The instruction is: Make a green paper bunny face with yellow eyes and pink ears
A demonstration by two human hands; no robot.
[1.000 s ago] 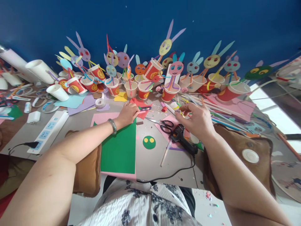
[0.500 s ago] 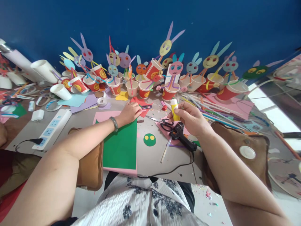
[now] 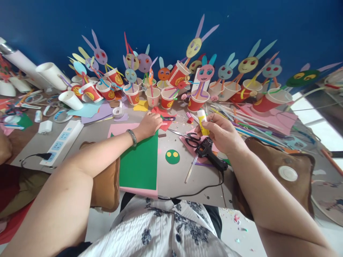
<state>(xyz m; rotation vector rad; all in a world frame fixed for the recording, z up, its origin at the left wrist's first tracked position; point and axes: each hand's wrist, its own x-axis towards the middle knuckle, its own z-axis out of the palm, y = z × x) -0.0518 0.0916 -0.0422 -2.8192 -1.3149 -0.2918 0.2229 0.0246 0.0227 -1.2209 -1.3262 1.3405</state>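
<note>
My right hand (image 3: pixel 219 132) is closed round a yellow glue stick (image 3: pixel 204 125) with a white cap end up, above black-handled scissors (image 3: pixel 192 140) and a black glue gun (image 3: pixel 211 153). My left hand (image 3: pixel 150 124) rests near the top edge of a green sheet (image 3: pixel 139 164), beside red paper scraps and a small pen-like item (image 3: pixel 168 119); its fingers are bent down, and their tips are hard to make out. Between my arms lies a green paper disc (image 3: pixel 172 156) with two yellow ovals. A pink sheet (image 3: pixel 150 192) shows under the green one.
Paper cups (image 3: pixel 168 97) with paper rabbit-like figures line the blue wall. A power strip (image 3: pixel 63 142) lies at the left, brown cushions (image 3: pixel 278 171) sit at both sides, and coloured strips (image 3: pixel 252 132) spread at the right. Another person's hand (image 3: pixel 4 151) shows at the far left.
The view has shifted slightly. My right hand still holds the glue stick over the scissors, and my left hand stays by the green sheet's top edge.
</note>
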